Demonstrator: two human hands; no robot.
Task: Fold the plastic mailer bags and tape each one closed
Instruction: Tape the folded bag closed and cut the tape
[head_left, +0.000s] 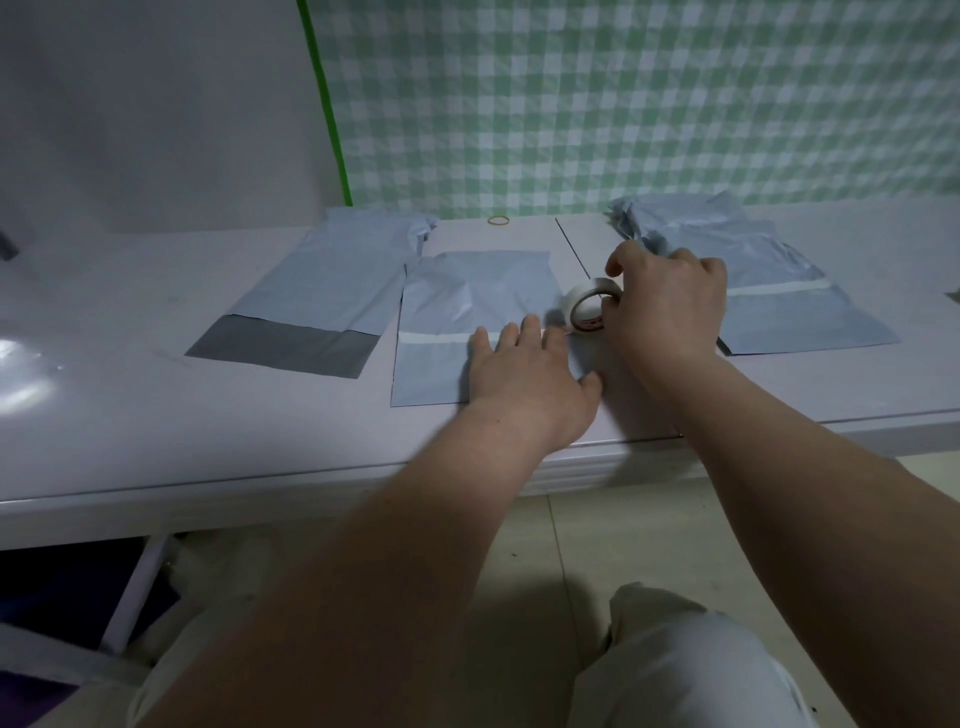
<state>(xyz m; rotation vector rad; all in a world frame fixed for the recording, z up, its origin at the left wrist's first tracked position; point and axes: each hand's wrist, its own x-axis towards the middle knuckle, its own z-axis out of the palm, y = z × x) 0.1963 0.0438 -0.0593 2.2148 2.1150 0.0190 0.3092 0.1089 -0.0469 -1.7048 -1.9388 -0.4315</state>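
Looks dicey: left hand (524, 369) flat on the bag (457, 291), fingers straight, right hand (670, 301) curled round the tape (589, 306) (roll's on edge), so a skewed pull could wrinkle it.

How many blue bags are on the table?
3 clearly: the left bag with its grey flap open, the middle bag under the left hand, and the taped right bag atop a crumpled pile, so more may be hidden.
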